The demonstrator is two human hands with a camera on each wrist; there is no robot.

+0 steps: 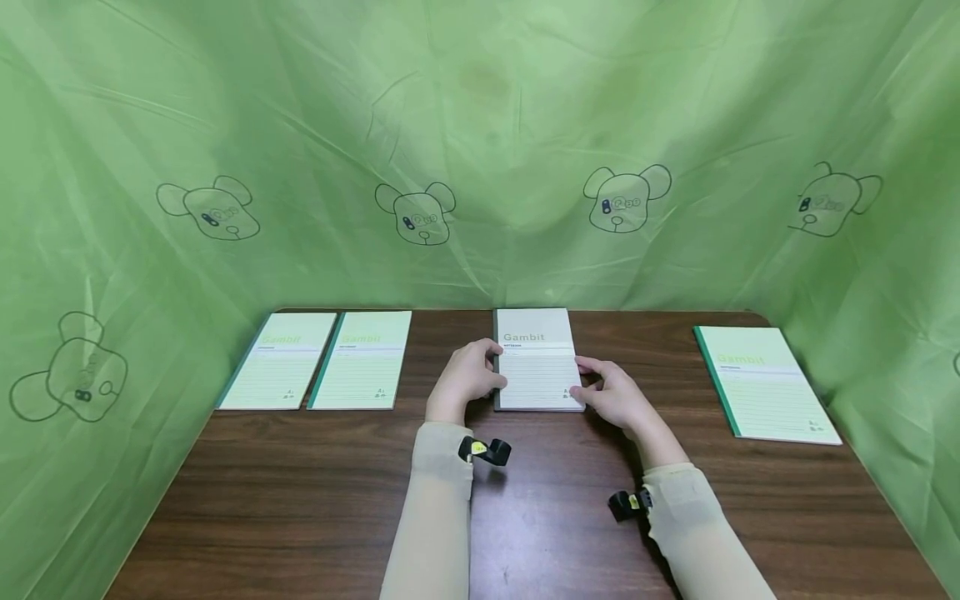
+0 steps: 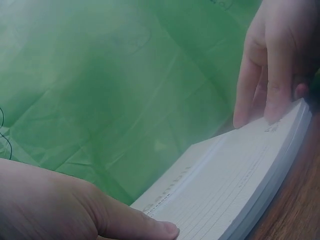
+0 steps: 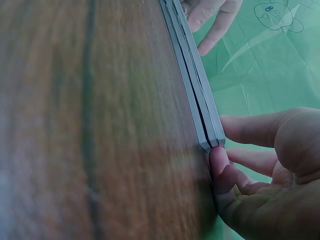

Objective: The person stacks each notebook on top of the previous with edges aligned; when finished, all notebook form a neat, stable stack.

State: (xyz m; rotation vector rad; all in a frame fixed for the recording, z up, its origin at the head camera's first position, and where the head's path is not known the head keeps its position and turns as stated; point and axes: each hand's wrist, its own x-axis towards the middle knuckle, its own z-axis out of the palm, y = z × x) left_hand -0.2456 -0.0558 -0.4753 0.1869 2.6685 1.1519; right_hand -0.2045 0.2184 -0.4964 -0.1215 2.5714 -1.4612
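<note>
Near the table's back edge lies a small stack of grey-spined notebooks (image 1: pixel 536 375), the top cover marked "Gambit". In the right wrist view the layered edges of the stack (image 3: pixel 192 75) show a thin gap between the notebooks. My left hand (image 1: pixel 468 375) grips the left side, its thumb reaching over the top cover in the left wrist view. At the right side, near the front corner, my right hand (image 1: pixel 617 396) holds the stack, with fingertips (image 3: pixel 218 157) against the edges. Part of the left fingers is hidden beside the stack.
Two green-spined notebooks, a far-left one (image 1: pixel 273 367) and its neighbour (image 1: pixel 362 367), lie side by side. Another green-spined notebook (image 1: pixel 772 387) lies at the right, slightly turned. The brown wooden table (image 1: pixel 300 500) is enclosed by a green curtain (image 1: pixel 517 108) with bear drawings.
</note>
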